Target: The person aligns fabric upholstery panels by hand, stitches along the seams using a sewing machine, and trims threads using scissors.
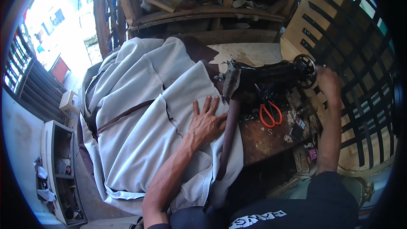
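Note:
A large light-grey cloth (pixel 127 152) with brown edging is spread in folds over the table, its right part at the needle end of a black sewing machine (pixel 267 73). My left hand (pixel 204 126) lies flat on the cloth just left of the needle, fingers spread. A brown strip (pixel 229 138) of fabric runs down beside it. At the machine's right end my right hand (pixel 329 84) is curled at the rim of the handwheel (pixel 303 70); its fingertips are partly hidden. Scissors (pixel 266 123) with orange handles lie under the machine's arm, points away from me.
A small dark box (pixel 298 128) and scraps lie on the worn brown tabletop (pixel 254 144) near the scissors. Behind the table stands a cluttered wooden rack (pixel 203 17). A chair frame with black woven straps (pixel 339 29) is at right, an open grey cabinet (pixel 63 165) at left.

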`<state>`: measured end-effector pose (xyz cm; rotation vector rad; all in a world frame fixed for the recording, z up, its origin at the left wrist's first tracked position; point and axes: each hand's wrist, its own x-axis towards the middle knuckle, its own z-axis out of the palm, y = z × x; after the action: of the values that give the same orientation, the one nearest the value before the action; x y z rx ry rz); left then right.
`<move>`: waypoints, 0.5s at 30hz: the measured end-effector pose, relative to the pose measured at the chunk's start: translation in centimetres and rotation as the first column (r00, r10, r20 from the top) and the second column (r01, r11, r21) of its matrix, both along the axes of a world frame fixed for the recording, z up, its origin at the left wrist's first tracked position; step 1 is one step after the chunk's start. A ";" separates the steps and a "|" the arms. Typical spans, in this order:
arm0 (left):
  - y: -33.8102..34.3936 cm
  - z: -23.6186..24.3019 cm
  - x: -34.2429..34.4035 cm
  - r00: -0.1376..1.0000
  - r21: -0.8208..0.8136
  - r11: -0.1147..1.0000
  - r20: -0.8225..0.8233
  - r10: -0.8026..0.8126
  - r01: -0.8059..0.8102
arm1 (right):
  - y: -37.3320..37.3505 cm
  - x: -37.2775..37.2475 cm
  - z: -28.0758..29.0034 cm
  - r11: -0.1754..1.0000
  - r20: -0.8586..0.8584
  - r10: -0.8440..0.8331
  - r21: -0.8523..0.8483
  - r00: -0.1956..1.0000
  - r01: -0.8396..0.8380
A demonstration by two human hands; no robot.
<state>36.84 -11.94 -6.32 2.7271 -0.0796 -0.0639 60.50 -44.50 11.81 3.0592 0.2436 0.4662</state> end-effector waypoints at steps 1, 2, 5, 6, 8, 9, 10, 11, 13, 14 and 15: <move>0.3 0.0 -0.4 1.000 0.003 1.000 -0.011 0.011 -0.011 | 1.5 -0.7 0.2 0.986 0.087 0.053 0.155 0.995 -0.066; -0.1 0.5 -0.4 1.000 -0.002 1.000 -0.020 0.000 0.000 | 0.0 2.4 -1.5 0.947 0.277 0.159 0.228 0.948 -0.225; 0.2 0.5 -2.2 1.000 0.054 0.999 -0.011 0.011 -0.011 | 0.3 8.7 -3.2 0.981 0.007 0.189 0.040 0.982 -0.190; 0.3 0.5 -3.0 0.999 0.060 0.998 -0.025 0.023 -0.022 | 1.6 9.9 -2.5 0.975 -0.095 0.219 -0.021 0.971 -0.222; -1.2 1.1 -3.1 1.000 0.038 0.999 -0.003 -0.023 0.023 | -0.8 17.3 -3.1 0.940 -0.194 0.253 -0.181 0.948 -0.288; -1.2 1.2 -3.6 1.000 0.039 0.999 -0.003 -0.023 0.024 | 0.1 18.5 -4.0 0.938 -0.199 0.262 -0.176 0.944 -0.297; -1.5 1.4 -4.3 0.999 0.047 0.998 -0.016 -0.039 0.039 | 1.0 19.5 -4.3 0.951 -0.179 0.232 -0.165 0.956 -0.262; -2.1 1.5 -5.8 0.998 0.055 0.997 -0.038 -0.051 0.053 | 2.2 19.4 -4.6 0.962 -0.167 0.205 -0.150 0.965 -0.230; -2.7 2.0 -9.6 0.999 0.064 0.997 -0.012 -0.052 0.052 | 4.9 18.3 -4.6 0.973 -0.181 0.230 0.010 0.956 -0.232; -3.1 2.8 -11.5 0.996 0.034 0.999 -0.081 -0.028 0.031 | 5.2 17.6 -4.2 0.968 -0.191 0.228 0.150 0.955 -0.201; -3.4 3.6 -13.1 0.990 0.007 1.000 -0.143 -0.009 0.010 | 4.9 17.6 -3.4 0.969 -0.192 0.221 0.151 0.956 -0.193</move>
<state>23.75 -15.35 -2.69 2.7203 -0.0519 -0.2623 78.13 -39.57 8.44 3.2273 0.5687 0.1735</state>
